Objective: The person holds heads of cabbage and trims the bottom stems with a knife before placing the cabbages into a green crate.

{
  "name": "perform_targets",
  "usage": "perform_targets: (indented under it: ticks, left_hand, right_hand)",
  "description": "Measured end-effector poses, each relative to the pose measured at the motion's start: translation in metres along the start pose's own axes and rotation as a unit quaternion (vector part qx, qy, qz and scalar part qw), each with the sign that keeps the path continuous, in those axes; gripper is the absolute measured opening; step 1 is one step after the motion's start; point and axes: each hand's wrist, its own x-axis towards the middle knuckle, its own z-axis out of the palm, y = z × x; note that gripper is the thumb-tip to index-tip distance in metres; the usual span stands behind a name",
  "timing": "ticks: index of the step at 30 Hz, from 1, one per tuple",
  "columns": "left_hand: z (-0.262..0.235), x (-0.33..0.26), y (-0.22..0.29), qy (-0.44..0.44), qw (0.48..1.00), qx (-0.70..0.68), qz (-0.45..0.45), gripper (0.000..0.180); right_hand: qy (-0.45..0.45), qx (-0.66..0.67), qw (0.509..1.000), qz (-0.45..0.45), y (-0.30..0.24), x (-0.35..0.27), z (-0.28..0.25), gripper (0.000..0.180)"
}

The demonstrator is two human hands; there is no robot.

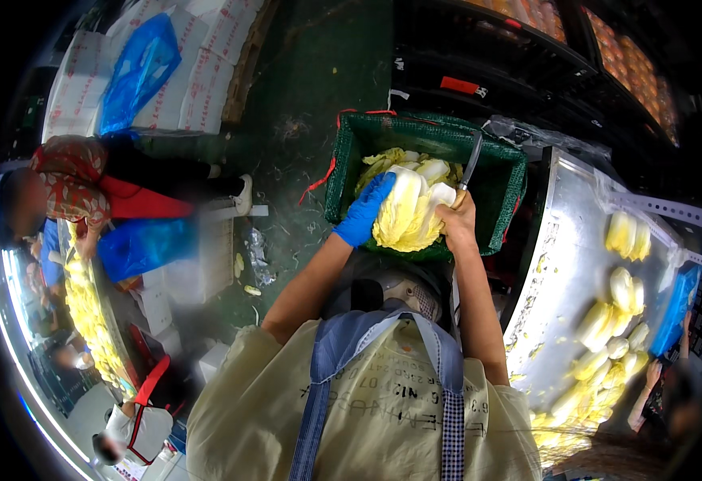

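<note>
A pale yellow-white napa cabbage [403, 215] is held over the near side of a green woven-lined bin [509, 178]. My left hand [365, 212], in a blue glove, is wrapped around the cabbage's left side. My bare right hand [458, 220] grips a knife [472, 158] by its handle, blade pointing away from me. That hand's thumb side also rests against the right of the cabbage. More cabbage leaves [379, 163] lie inside the bin, partly hidden behind the held cabbage.
On my right a metal table [539, 293] bears several napa cabbages [607, 321]. Stacked white boxes [206, 72] stand far left. Dark crates [487, 56] line the far right. A person [74, 180] works at a cabbage-covered belt on the left; another person's hand [651, 375] reaches in at right.
</note>
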Motion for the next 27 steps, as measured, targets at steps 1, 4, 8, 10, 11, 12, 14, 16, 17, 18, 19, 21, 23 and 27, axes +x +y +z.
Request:
perform_targets:
  ticks: [1, 4, 8, 10, 11, 12, 14, 16, 17, 18, 19, 21, 23, 27]
  left_hand:
    - [0.002, -0.001, 0.003, -0.016, 0.995, -0.087, -0.037, 0.048]
    - [0.023, -0.014, 0.017, -0.045, 0.983, -0.152, -0.093, 0.048]
    - [0.005, 0.001, 0.002, -0.032, 0.968, 0.235, 0.086, 0.046]
    - [0.002, 0.011, -0.005, -0.005, 0.931, 0.339, 0.137, 0.046]
    - [0.002, 0.011, -0.002, -0.023, 0.942, 0.316, 0.107, 0.046]
    - [-0.001, 0.011, 0.002, -0.041, 0.952, 0.292, 0.077, 0.046]
    - [0.006, 0.005, 0.013, -0.066, 0.974, 0.217, 0.015, 0.044]
    - [0.004, -0.002, 0.018, -0.065, 0.995, 0.041, -0.061, 0.044]
    - [0.003, -0.004, 0.019, -0.063, 0.992, -0.049, -0.098, 0.043]
    - [-0.007, 0.003, 0.012, -0.071, 0.990, -0.053, -0.110, 0.043]
    - [-0.008, 0.005, 0.009, -0.066, 0.989, -0.073, -0.114, 0.044]
    - [-0.009, 0.008, 0.005, -0.058, 0.984, -0.112, -0.123, 0.045]
    - [0.001, 0.003, 0.013, -0.059, 0.976, -0.161, -0.132, 0.045]
    - [-0.001, 0.006, 0.015, -0.076, 0.966, -0.186, -0.162, 0.046]
  right_hand:
    - [-0.006, -0.007, 1.000, 0.022, -0.007, 0.002, 0.000, 0.036]
    - [-0.029, -0.017, 0.999, 0.040, -0.011, 0.009, -0.003, 0.036]
    - [-0.043, -0.056, 0.997, 0.021, -0.017, 0.010, 0.002, 0.033]
    - [-0.043, -0.114, 0.992, -0.031, -0.014, 0.015, 0.001, 0.032]
    - [-0.041, -0.142, 0.987, -0.058, -0.012, 0.019, -0.001, 0.032]
    - [-0.035, -0.173, 0.982, -0.066, -0.012, 0.023, -0.004, 0.032]
    - [-0.021, -0.233, 0.969, -0.083, -0.009, 0.033, -0.012, 0.032]
    - [0.002, -0.273, 0.957, -0.092, -0.010, 0.041, -0.023, 0.033]
    - [0.014, -0.305, 0.948, -0.088, -0.015, 0.041, -0.024, 0.033]
    - [0.014, -0.336, 0.937, -0.092, -0.019, 0.040, -0.022, 0.032]
    - [0.014, -0.367, 0.925, -0.096, -0.025, 0.038, -0.018, 0.032]
    - [0.016, -0.399, 0.912, -0.094, -0.033, 0.035, -0.013, 0.031]
    - [0.024, -0.404, 0.911, -0.083, -0.038, 0.036, -0.012, 0.030]
    - [0.013, -0.409, 0.907, -0.100, -0.038, 0.037, -0.012, 0.031]
